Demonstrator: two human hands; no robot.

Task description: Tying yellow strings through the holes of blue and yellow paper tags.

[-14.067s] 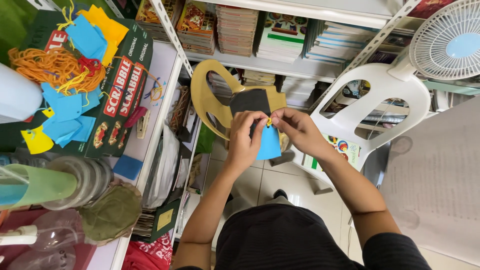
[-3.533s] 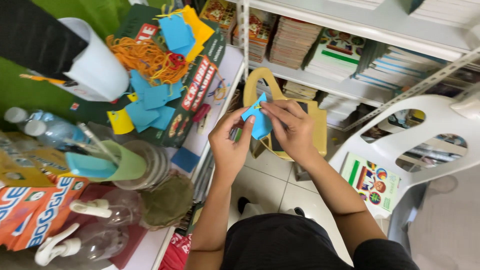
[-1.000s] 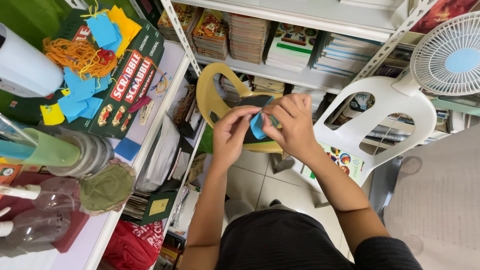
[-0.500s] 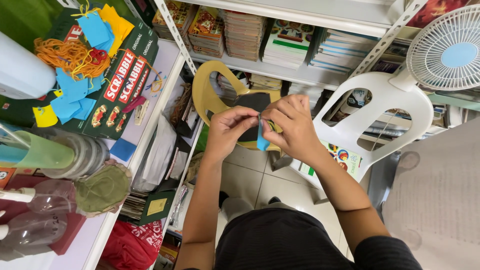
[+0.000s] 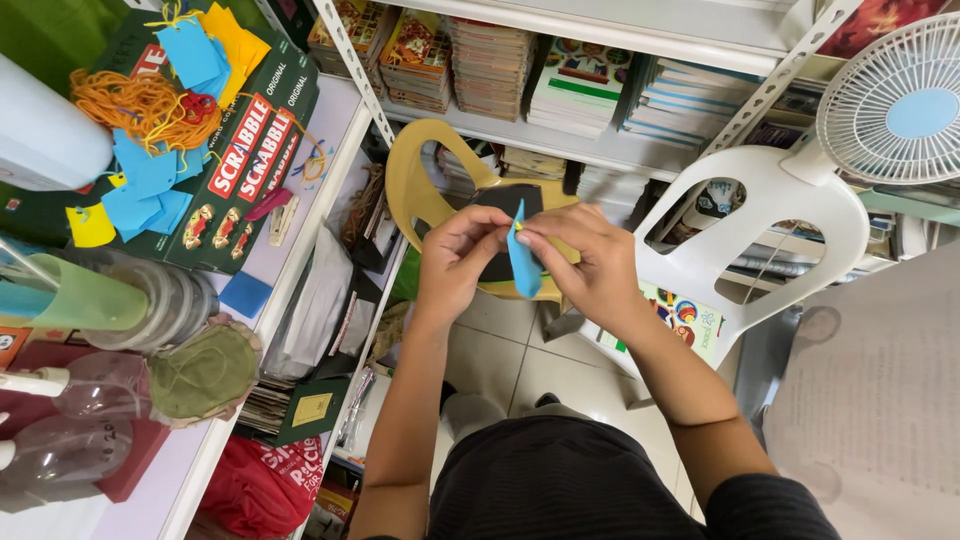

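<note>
Both hands pinch a blue paper tag above a yellow chair

From the white plastic chair at 3 o'clock down to the yellow chair at centre: above it the left hand and right hand each pinch the blue paper tag edge-on, fingertips closed at its top by a yellow thread. Loosened fingers would likely drop it; tugging could tear the hole.

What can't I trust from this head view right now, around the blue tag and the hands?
- Blue tag: seen almost edge-on, its faces don't show.
- Yellow string at the tag's top: too small to tell whether it is knotted or threaded.
- Left hand and right hand: fingertips overlap the tag, hiding each grip.
- Fan: cut off by the right edge.
</note>
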